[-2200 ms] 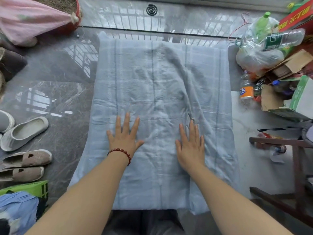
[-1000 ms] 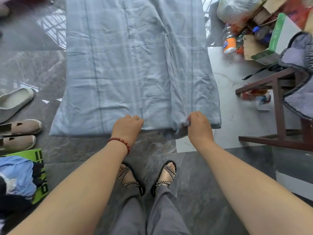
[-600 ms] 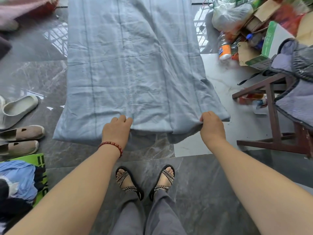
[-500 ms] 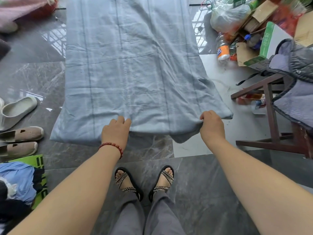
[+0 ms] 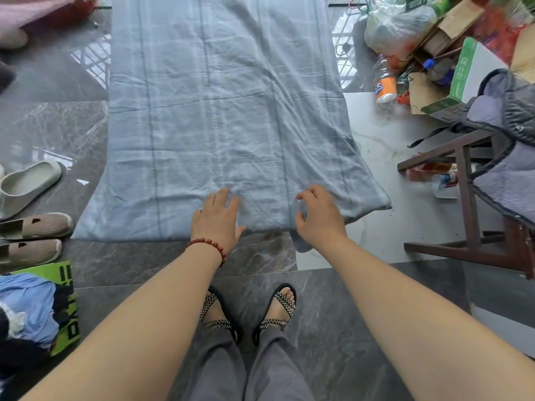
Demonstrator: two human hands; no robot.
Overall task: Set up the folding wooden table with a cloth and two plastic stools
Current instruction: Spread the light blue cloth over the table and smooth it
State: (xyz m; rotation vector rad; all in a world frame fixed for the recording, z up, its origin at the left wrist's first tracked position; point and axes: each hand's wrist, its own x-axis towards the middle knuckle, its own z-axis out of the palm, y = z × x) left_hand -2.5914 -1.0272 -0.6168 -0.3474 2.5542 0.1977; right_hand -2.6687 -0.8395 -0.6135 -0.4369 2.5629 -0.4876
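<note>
- The blue-grey cloth (image 5: pixel 220 117) lies spread over the counter through the upper centre of the frame, creased, with its near hem hanging a little over the counter's near edge; the counter itself is hidden under it.
- The left hand (image 5: pixel 216 219), with a red bead bracelet (image 5: pixel 210 247) at the wrist, lies palm down on the near hem, fingers flat and spread; its grip is loose and holds nothing.
- The right hand (image 5: pixel 318 217) hovers just right of it over the same hem, fingers curled and thumb apart, a half-open grip with nothing pinched in it; a fold of cloth droops below the hand.
- Two feet in black checked sandals (image 5: pixel 250 312) stand on the dark marble floor (image 5: pixel 347 328) in the lower centre.
- A dark wooden frame (image 5: pixel 466 204) draped with a grey jacket (image 5: pixel 509 157) stands at the right edge.
- Slippers (image 5: pixel 29 209) lie at the left edge; bottles, bags and cardboard (image 5: pixel 428 47) are piled upper right.
</note>
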